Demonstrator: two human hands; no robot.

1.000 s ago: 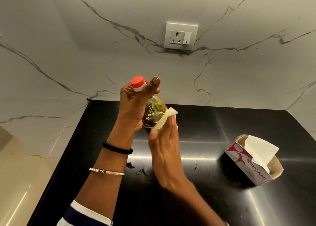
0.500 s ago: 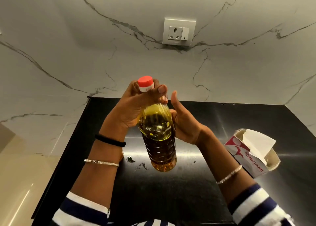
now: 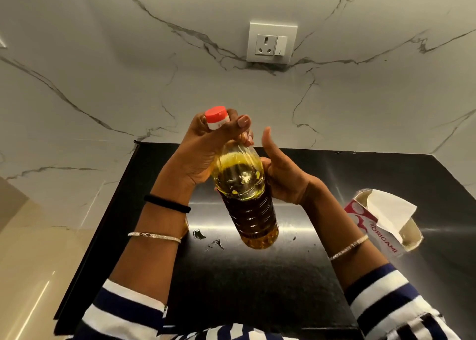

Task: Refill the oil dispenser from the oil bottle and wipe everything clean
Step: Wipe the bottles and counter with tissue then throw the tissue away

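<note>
The black counter (image 3: 322, 275) lies under your work, so any drip lands where you can wipe it. You hold the oil bottle (image 3: 247, 205) tilted above its middle, clear of the surface, likely so every side is reachable. The tissue box (image 3: 371, 226) sits at the right edge, handy for wiping. Your left hand (image 3: 203, 151) grips the neck under the cap, steadying it. Your right hand (image 3: 286, 180) cups the far shoulder, thumb raised; its fingers are hidden, so I cannot tell what they hold. The red cap (image 3: 216, 114) is on, keeping oil in. Small smears (image 3: 199, 234) lie left of centre. No dispenser shows.

Soft light, glare streak across countertop (image 3: 309, 227)
</note>
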